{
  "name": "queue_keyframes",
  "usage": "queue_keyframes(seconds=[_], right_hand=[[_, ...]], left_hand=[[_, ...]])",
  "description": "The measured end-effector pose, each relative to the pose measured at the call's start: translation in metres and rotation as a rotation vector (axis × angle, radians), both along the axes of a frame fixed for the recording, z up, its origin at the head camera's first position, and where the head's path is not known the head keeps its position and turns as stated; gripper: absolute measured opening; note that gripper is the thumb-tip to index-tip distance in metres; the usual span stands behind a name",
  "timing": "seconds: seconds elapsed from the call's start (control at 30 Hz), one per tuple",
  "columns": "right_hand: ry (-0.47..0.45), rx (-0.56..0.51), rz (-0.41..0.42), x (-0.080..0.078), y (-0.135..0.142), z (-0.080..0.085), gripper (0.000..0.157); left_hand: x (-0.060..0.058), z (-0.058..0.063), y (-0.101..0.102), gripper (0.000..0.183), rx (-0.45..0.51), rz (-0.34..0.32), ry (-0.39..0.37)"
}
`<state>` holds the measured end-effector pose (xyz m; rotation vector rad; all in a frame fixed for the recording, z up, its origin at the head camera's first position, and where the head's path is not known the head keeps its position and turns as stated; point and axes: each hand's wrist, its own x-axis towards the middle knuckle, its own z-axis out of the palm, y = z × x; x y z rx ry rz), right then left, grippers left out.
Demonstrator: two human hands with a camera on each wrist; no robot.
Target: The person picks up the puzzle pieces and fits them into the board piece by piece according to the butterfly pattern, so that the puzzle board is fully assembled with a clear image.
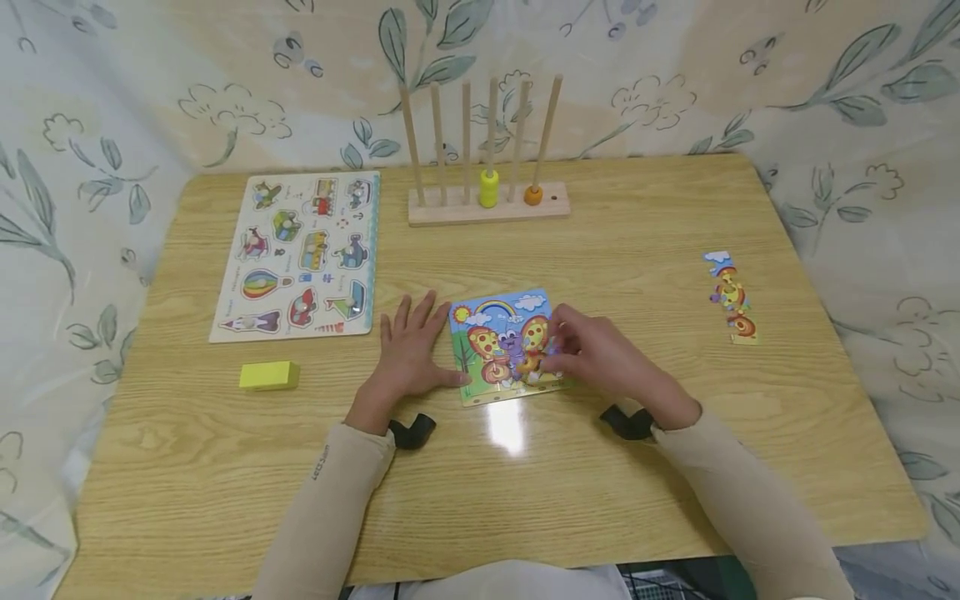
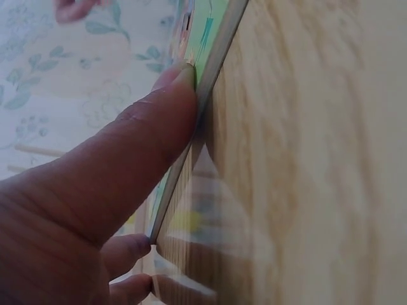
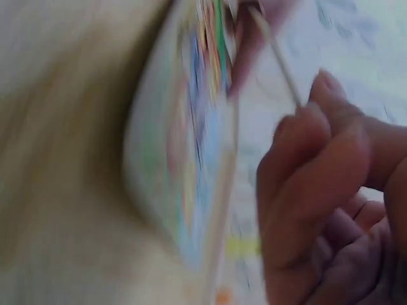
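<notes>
A small jigsaw puzzle board [image 1: 501, 333] with a butterfly, sun and rainbow picture lies on the table before me. My left hand [image 1: 408, 354] is spread flat at its left side, with the thumb [image 2: 149, 136] pressing on the board's edge and the other fingertips by its upper left. Over the board's right side, my right hand [image 1: 603, 350] pinches a thin puzzle piece [image 3: 278, 57], seen edge-on and blurred in the right wrist view. The fingers hide part of the board's right side.
Loose puzzle pieces [image 1: 729, 298] lie in a column at the right. A vehicle picture board [image 1: 296, 258] sits at the back left, with a yellow block [image 1: 268, 376] in front of it. A wooden peg stand [image 1: 450, 216] with yellow and orange beads stands at the back.
</notes>
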<state>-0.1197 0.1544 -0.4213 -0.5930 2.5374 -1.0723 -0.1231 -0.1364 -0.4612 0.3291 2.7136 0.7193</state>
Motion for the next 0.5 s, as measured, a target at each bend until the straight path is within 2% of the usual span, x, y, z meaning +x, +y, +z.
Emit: queue_keyframes(seconds=[0.07, 0.1, 0.27, 0.37, 0.5], right_hand=[[-0.037, -0.008, 0.043, 0.0, -0.017, -0.005, 0.032], [-0.056, -0.011, 0.039, 0.0, -0.024, -0.008, 0.032], [-0.138, -0.022, -0.068, 0.0, -0.035, -0.024, 0.03], [-0.112, 0.024, -0.097, 0.0, -0.037, -0.031, 0.034], [-0.041, 0.134, -0.108, -0.002, -0.04, -0.03, 0.039]], left_hand=[[0.0, -0.001, 0.0, 0.114, 0.0, 0.002, 0.001], [0.001, -0.002, 0.001, 0.114, 0.003, 0.002, 0.001], [0.003, -0.005, 0.002, 0.114, -0.001, -0.012, -0.024], [0.003, -0.005, 0.001, 0.114, -0.007, -0.012, -0.013], [0.0, -0.004, -0.002, 0.114, -0.016, -0.009, 0.012]])
